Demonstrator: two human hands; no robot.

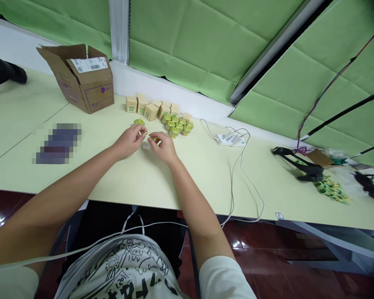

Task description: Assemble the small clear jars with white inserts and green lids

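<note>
My left hand and my right hand meet over the pale green table, fingers pinched together on a small yellow-green piece between them. A clear little item lies on the table just under the hands. Another small green piece rests just beyond my left hand. Behind it stands a row of small tan boxes, and a heap of green-yellow pieces lies beyond my right hand.
An open cardboard box stands at the back left. A white power strip with trailing cables lies to the right. Black tools and more green pieces sit at the far right. A blurred dark patch lies left.
</note>
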